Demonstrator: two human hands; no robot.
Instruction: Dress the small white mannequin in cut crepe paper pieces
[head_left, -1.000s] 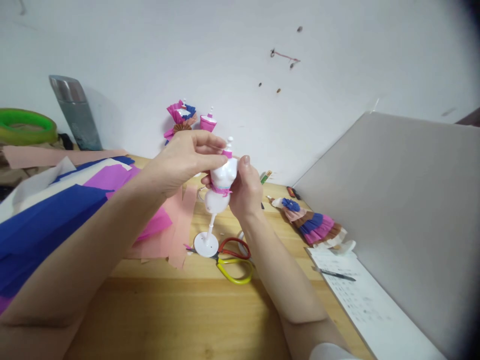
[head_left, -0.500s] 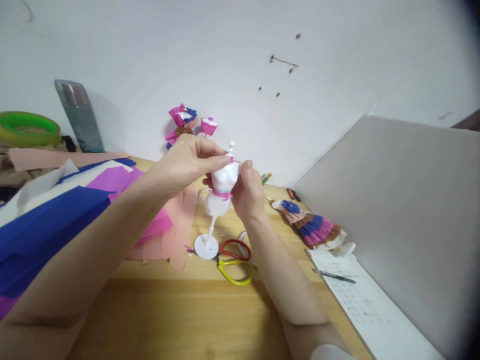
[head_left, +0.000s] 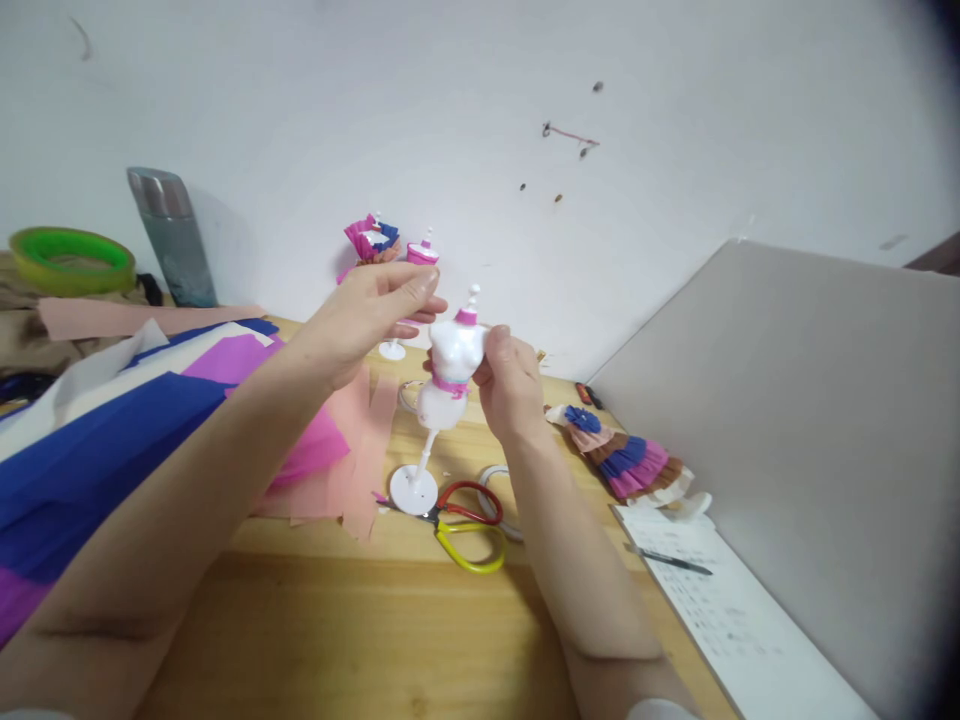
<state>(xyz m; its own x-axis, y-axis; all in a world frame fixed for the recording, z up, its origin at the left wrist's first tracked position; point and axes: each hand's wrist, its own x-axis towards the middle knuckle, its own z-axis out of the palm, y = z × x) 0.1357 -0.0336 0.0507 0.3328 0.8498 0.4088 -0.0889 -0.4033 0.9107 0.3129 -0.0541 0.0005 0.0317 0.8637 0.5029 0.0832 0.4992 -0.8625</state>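
Observation:
A small white toy dress form leans slightly, with a pink band around its neck and a pink strip at its waist. My right hand grips it at the shoulder, thumb in front and fingers behind it. Up and to the left of the form is my left hand, its fingers apart and nothing seen in them. The round white base is beside scissors with one red and one yellow handle.
Crepe paper sheets in blue, white and pink spread over the left. Behind stand dressed forms, a bottle and green tape. A ruffled paper dress, notepaper and pen lie at right, by a grey panel.
My left hand has come off the form's neck and moved up and left, its fingers parting. My right hand keeps hold of the form.

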